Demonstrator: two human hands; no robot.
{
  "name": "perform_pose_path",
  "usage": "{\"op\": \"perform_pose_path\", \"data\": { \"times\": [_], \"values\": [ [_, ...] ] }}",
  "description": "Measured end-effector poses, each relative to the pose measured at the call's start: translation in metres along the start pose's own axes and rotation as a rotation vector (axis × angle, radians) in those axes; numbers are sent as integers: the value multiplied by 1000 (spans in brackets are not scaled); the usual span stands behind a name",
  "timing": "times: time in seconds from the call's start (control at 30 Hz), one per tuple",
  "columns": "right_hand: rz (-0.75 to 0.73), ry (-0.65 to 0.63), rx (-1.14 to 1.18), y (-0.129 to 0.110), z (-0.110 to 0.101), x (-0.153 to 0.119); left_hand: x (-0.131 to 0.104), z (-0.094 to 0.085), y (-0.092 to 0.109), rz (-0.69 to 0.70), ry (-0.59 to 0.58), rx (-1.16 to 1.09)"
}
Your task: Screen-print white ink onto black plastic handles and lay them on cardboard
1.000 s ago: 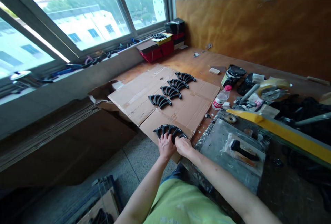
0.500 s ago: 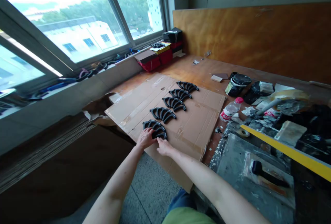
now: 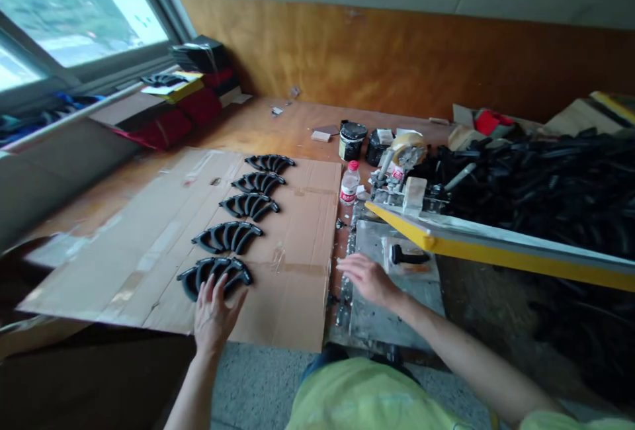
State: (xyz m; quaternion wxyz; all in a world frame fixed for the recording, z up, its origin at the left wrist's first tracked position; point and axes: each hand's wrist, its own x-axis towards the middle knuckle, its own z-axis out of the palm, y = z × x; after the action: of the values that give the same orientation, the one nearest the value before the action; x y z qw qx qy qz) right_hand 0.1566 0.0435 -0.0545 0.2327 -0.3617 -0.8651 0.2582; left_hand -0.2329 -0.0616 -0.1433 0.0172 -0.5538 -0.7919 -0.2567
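Fingers spread, my left hand (image 3: pixel 217 314) rests at the nearest fan-shaped row of curved black pieces (image 3: pixel 215 272), its fingertips over the front of the row. Several more rows of such pieces, such as the farthest one (image 3: pixel 270 163), lie behind it on a flat cardboard sheet (image 3: pixel 292 298). My right hand (image 3: pixel 368 278) hovers near the left edge of a grey metal plate (image 3: pixel 362 321), fingers loosely stretched, with nothing visible in them. One single black piece (image 3: pixel 409 255) lies on a small pad on that plate.
A yellow-edged frame (image 3: pixel 496 248) juts over the plate from the right. Beyond it is a large heap of black pieces (image 3: pixel 536 185). A bottle with a red cap (image 3: pixel 350 183) and a black tub (image 3: pixel 352 141) stand behind the plate. Red boxes (image 3: pixel 163 127) sit by the window.
The view has swung to the right. My right hand has left the nearest row and moved right, over to the metal plate. My left hand stays at the row, its fingers now spread.
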Motion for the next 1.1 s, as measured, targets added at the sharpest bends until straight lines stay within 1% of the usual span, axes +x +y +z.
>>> {"op": "perform_pose_path", "data": {
  "times": [0.03, 0.07, 0.1, 0.13, 0.2, 0.27, 0.33, 0.37, 0.4, 0.43, 0.47, 0.5, 0.57, 0.6, 0.67, 0.73, 0.77, 0.83, 0.87, 0.93, 1.0, 1.1],
  "values": [
    [67, 70, -114, 21, -21, -16, 0, 0, 21, 2, 9, -71],
    [119, 102, -220, 41, -38, -32, 0, 0, 46, 4, 1, -147],
    [143, 94, -307, 58, -51, -45, 3, 0, 74, 4, -24, -232],
    [141, 65, -374, 73, -59, -58, 7, 0, 105, -3, -64, -327],
    [78, -10, -445, 93, -64, -76, 20, -4, 172, -21, -170, -576],
    [3, -44, -450, 98, -63, -87, 34, -13, 241, -45, -267, -923],
    [-49, -42, -412, 97, -65, -96, 45, -24, 302, -41, -367, -1239],
    [-63, -31, -384, 96, -70, -101, 49, -30, 326, -31, -425, -1333],
    [-59, -10, -353, 97, -77, -107, 51, -36, 346, -19, -470, -1394],
    [-22, 36, -323, 100, -88, -115, 51, -41, 359, -16, -490, -1424],
    [44, 104, -298, 105, -102, -123, 50, -45, 367, -22, -488, -1432],
    [128, 183, -280, 112, -117, -130, 46, -48, 370, -45, -469, -1430],
    [284, 325, -269, 127, -148, -142, 33, -49, 362, -143, -460, -1399],
    [340, 381, -270, 133, -162, -143, 24, -48, 353, -203, -493, -1367],
    [376, 464, -272, 136, -180, -133, 4, -39, 335, -309, -607, -1284],
    [329, 511, -293, 127, -183, -106, -17, -24, 319, -367, -708, -1218],
    [276, 501, -321, 119, -180, -89, -26, -15, 313, -386, -732, -1201],
    [181, 393, -403, 103, -167, -55, -40, 3, 307, -420, -746, -1170],
    [163, 328, -444, 96, -159, -40, -44, 11, 305, -432, -733, -1151],
    [187, 232, -504, 90, -147, -18, -49, 25, 303, -436, -696, -1113],
    [238, 168, -537, 92, -142, -8, -51, 34, 300, -421, -677, -1097],
    [282, 46, -556, 105, -145, -10, -51, 42, 296, -411, -698, -1086]
  ]
}}
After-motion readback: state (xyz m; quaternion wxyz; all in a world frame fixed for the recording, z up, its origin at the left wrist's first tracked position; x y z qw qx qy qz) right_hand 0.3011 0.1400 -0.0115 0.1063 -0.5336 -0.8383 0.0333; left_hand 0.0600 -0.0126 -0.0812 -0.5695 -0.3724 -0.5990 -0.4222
